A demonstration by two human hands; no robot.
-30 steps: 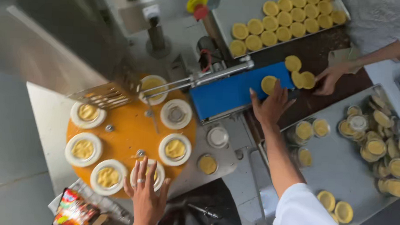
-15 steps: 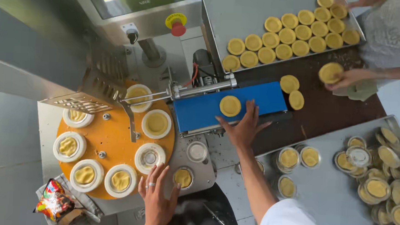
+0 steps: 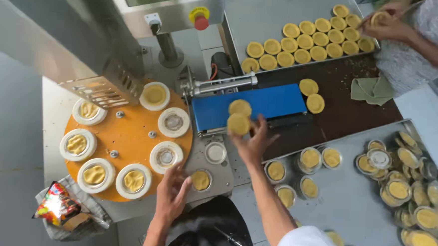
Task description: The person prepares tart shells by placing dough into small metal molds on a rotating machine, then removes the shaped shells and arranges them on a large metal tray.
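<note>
Head view. Steel table (image 3: pixel 354 205) and grey machine housing fill the frame from above; dark brown board (image 3: pixel 340 99) behind.

Item 1, right hand (image 3: pixel 252 142): fingers clamped on a round yellow pastry disc (image 3: pixel 238 124), held over the near edge of the blue conveyor belt (image 3: pixel 260 105). A second disc (image 3: pixel 240 107) lies on the belt just beyond, touching or nearly so.

Item 2, left hand (image 3: pixel 171 194): fingers spread apart, holding nothing, at the rim of the orange turntable (image 3: pixel 128 138), just beside an emptied white mould cup (image 3: pixel 166 156) and a foil cup with filled dough (image 3: pixel 201 180).

Step, as judged: pressed discs being picked off the belt. Next move likely calls for carrying the disc clear without bending it and setting it flat.

Disc: pale yellow, flat, round, edges even; looks soft. Surface pattern too small to tell.

Other stock: tray (image 3: pixel 244 19) of yellow discs in rows, top; two loose discs (image 3: pixel 311 94) on the board; foil cups (image 3: pixel 410 190) heaped at right; another person's hands (image 3: pixel 386 24) at the tray; crumpled snack wrapper (image 3: pixel 57 204), lower left.
</note>
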